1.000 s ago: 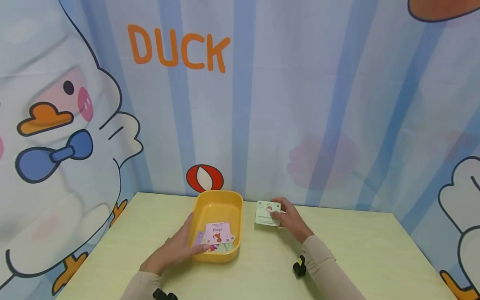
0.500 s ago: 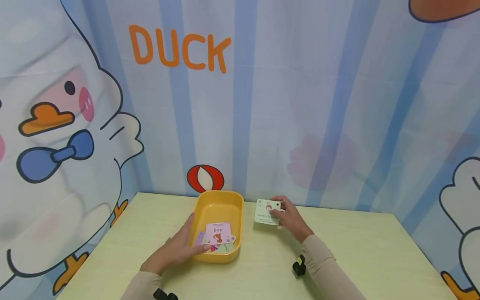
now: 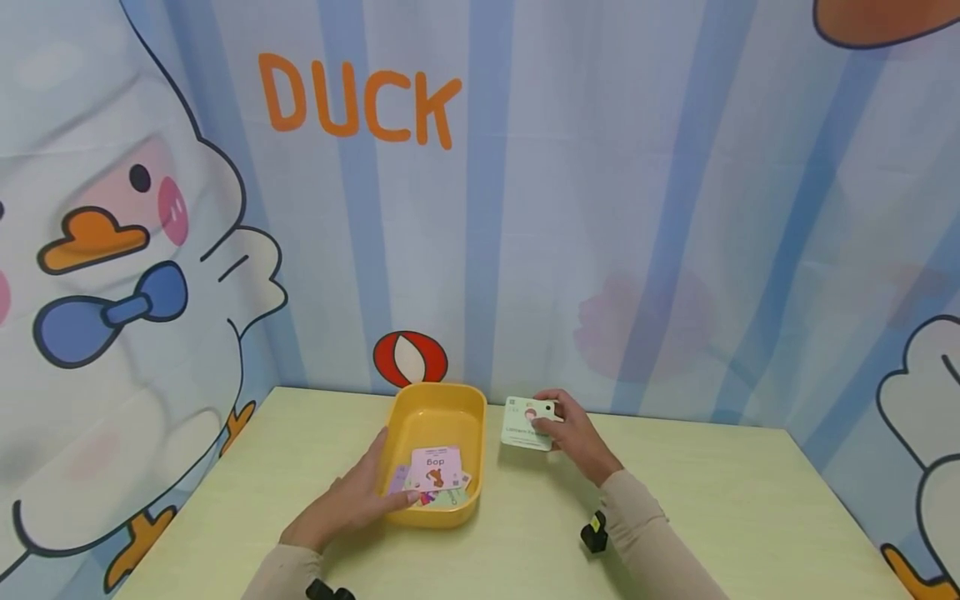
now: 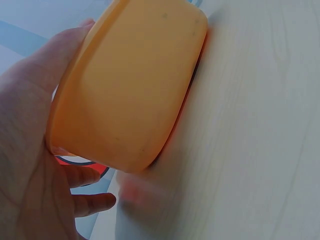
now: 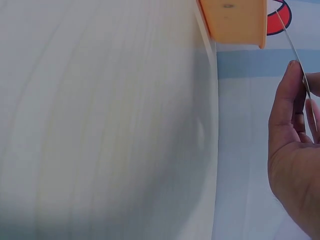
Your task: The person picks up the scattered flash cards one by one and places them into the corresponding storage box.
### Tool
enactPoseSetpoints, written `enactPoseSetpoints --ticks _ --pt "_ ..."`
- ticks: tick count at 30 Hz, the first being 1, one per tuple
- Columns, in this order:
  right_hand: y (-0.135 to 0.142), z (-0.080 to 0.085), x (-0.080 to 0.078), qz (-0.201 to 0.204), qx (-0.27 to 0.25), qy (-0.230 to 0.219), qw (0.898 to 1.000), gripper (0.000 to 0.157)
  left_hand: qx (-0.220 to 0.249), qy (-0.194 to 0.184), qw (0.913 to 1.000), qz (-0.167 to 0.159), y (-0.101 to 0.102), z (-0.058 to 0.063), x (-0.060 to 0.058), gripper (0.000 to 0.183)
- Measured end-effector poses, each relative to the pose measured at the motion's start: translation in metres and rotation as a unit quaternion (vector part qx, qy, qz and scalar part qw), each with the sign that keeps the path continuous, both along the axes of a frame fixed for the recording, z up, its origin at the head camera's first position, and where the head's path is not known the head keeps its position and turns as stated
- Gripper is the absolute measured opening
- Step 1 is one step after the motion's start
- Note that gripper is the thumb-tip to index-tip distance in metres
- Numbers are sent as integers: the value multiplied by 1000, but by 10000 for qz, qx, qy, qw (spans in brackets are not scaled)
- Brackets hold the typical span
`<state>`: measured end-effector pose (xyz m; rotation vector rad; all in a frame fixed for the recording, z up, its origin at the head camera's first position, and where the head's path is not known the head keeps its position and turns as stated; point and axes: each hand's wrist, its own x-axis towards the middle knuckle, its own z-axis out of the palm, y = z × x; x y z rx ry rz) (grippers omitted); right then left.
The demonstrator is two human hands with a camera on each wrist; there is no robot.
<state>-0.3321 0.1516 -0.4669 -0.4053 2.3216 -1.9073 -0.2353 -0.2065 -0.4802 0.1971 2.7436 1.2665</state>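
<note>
In the head view, my right hand [image 3: 576,435] pinches a pale green flashcard [image 3: 517,435] between thumb and fingers, just right of the yellow plastic bin [image 3: 468,408]. A small printed figure and a line of text show on its face. The right wrist view has the flashcard [image 5: 295,50] edge-on, thin and raised above the table. My left hand [image 3: 352,500] holds the bin at its left side, thumb over the near rim and fingers along the outer wall. Inside the bin's near end lies a pink "dog" card [image 3: 437,468] over several other cards [image 3: 448,498].
The pale wood-grain table [image 3: 690,492] runs back to a blue striped curtain [image 3: 600,208] with duck drawings, close behind the bin. A small black device [image 3: 595,533] is at the right sleeve and another [image 3: 328,590] at the left.
My right hand has shifted slightly left with the green flashcard, bringing it nearer the bin. The left hand and the bin have stayed in place.
</note>
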Motion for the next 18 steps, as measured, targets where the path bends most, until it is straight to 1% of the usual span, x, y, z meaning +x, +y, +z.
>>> enactPoseSetpoints --ticks 8,14,18 --pt "-7 3 1 11 -94 -21 10000 38 98 26 9999 -63 0 0 1 120" --pt "-12 5 4 108 -46 23 9999 42 143 28 9998 -93 0 1 2 119" --pt "-14 7 6 197 -90 39 9998 45 -8 -72 10000 -11 0 3 4 120"
